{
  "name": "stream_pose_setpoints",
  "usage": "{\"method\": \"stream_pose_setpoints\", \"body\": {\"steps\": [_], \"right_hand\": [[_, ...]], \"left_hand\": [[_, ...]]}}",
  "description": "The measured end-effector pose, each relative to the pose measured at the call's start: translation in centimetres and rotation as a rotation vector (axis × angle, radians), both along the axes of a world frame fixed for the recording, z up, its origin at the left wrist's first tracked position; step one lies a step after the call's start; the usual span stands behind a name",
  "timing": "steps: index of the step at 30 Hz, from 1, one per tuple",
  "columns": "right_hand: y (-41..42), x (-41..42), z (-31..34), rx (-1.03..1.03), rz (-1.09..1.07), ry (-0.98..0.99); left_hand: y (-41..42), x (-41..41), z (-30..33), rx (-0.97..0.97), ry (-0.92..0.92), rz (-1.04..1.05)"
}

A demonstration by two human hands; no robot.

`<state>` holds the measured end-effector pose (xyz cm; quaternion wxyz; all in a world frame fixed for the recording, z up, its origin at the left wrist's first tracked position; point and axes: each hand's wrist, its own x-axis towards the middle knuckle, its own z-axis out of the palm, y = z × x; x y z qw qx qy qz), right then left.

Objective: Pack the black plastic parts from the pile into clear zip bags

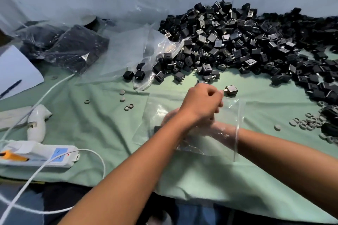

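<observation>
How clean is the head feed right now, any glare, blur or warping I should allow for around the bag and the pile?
Head view: wide-angle warping bends the table edge; the far right of the pile smears soft; the bag shows small glints and veils the right hand inside it; the left hand is slightly blurred; forearms shade the green cloth near the bottom.

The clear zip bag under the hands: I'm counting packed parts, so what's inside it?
The right hand is inside the clear zip bag; one black part shows at its left. The left hand covers the rest.
</observation>
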<state>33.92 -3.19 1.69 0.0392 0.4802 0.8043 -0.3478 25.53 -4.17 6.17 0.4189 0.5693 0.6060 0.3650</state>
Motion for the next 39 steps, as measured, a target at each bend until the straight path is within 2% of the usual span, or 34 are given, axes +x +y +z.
{"method": "stream_pose_setpoints", "body": {"steps": [2,4,6,7,8,11,18,24,27,31,39], "right_hand": [[0.2,-1.7,0.5,-0.045,0.118,0.147],[0.5,-3.5,0.0,-0.085,0.200,0.317],[1.2,-3.9,-0.9,-0.038,0.255,0.354],[1.4,-3.9,-1.3,0.044,0.303,0.347],[1.6,-3.8,-1.7,0.116,0.355,0.354],[1.7,-5.0,-2.0,0.153,0.443,0.406],[1.7,-7.3,-2.6,0.091,0.502,0.446],[2.1,-8.6,-2.2,0.208,0.641,0.220],[1.5,-8.8,-2.0,0.453,0.793,0.084],[1.4,-8.9,-2.6,0.634,0.885,0.132],[1.5,-10.0,-3.3,0.680,0.824,0.063]], "left_hand": [[0.3,-3.9,-1.5,0.159,0.212,0.209],[0.6,-8.7,-3.7,0.218,0.346,0.473],[0.3,-12.2,-5.6,0.193,0.371,0.700],[0.2,-13.6,-6.5,0.152,0.353,0.740],[0.2,-14.8,-7.3,0.100,0.325,0.726],[-0.1,-17.1,-8.8,0.009,0.277,0.562],[0.6,-20.1,-8.6,0.010,0.231,0.430],[1.2,-21.1,-8.7,-0.029,0.172,0.374],[1.4,-21.1,-9.2,-0.019,0.172,0.374],[1.3,-21.3,-9.4,-0.002,0.205,0.382],[1.1,-21.0,-9.2,0.019,0.245,0.373]]}}
